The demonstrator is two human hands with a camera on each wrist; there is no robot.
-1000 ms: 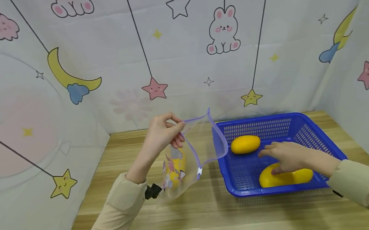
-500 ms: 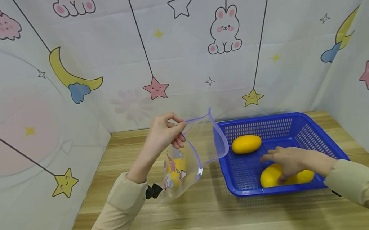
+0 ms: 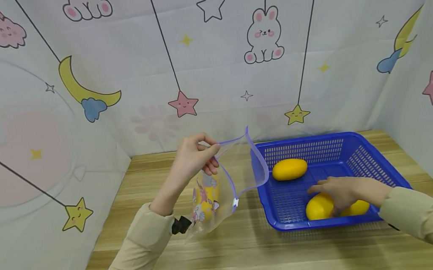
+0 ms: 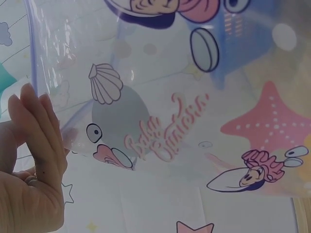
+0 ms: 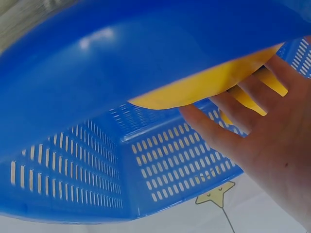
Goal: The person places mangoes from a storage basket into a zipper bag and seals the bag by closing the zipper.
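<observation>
My left hand (image 3: pixel 199 155) pinches the upper edge of a clear zip bag (image 3: pixel 224 210) with a purple rim, a white slider (image 3: pixel 235 202) and printed shells and starfish. The bag's mouth gapes toward the basket, and a yellow mango shows through its film. In the left wrist view the hand (image 4: pixel 41 150) is beside the printed film (image 4: pixel 170 184). Inside the blue basket (image 3: pixel 292 226), my right hand (image 3: pixel 344 188) grips a yellow mango (image 3: pixel 317 207), thumb on the near side and fingers over the far side. Another mango (image 3: pixel 289 169) lies toward the back.
The basket stands on the right of a wood-grain table (image 3: pixel 226 257), its rim (image 5: pixel 146 58) high around the right hand. A white printed cloth (image 3: pixel 212 80) hangs behind and along both sides.
My right hand has moved slightly down onto the near mango, its thumb now in front of it. The left hand keeps its hold on the bag, nearly still.
</observation>
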